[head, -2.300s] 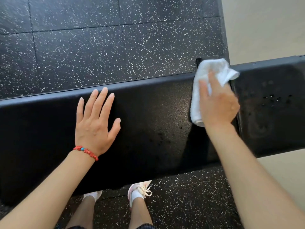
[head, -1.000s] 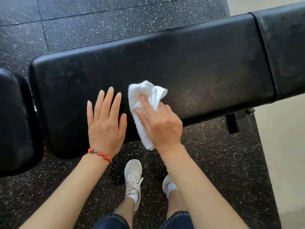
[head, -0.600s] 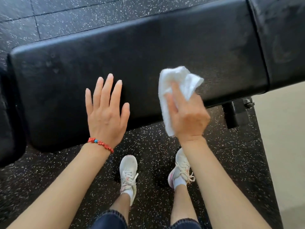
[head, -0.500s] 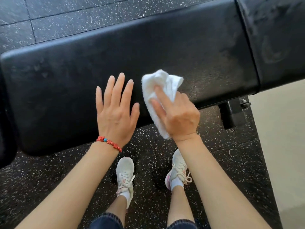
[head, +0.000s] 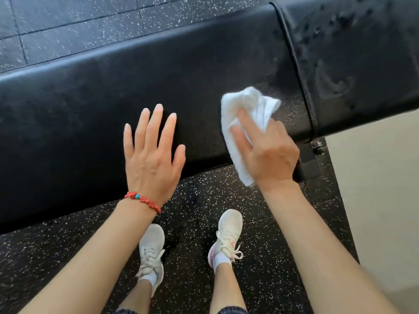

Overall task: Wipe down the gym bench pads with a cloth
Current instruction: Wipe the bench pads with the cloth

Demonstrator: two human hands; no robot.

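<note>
A long black bench pad (head: 113, 91) runs across the view from left to right. A second black pad (head: 353, 55), streaked and spotted, joins it at the right across a narrow gap. My right hand (head: 265, 150) presses a folded white cloth (head: 244, 116) on the long pad's near right part, close to the gap. The cloth's lower end hangs over the pad's front edge. My left hand (head: 152, 155) lies flat on the long pad near its front edge, fingers spread, a red bead bracelet on the wrist.
Black speckled rubber floor tiles (head: 68, 26) lie beyond and below the bench. My feet in white shoes (head: 152, 250) stand just in front of it. A black frame bracket (head: 306, 164) shows under the pad joint. Pale flooring (head: 374, 200) begins at the right.
My right hand has slid the cloth to the right along the long pad, toward the gap. My left hand stays flat on the pad. The view has shifted slightly.
</note>
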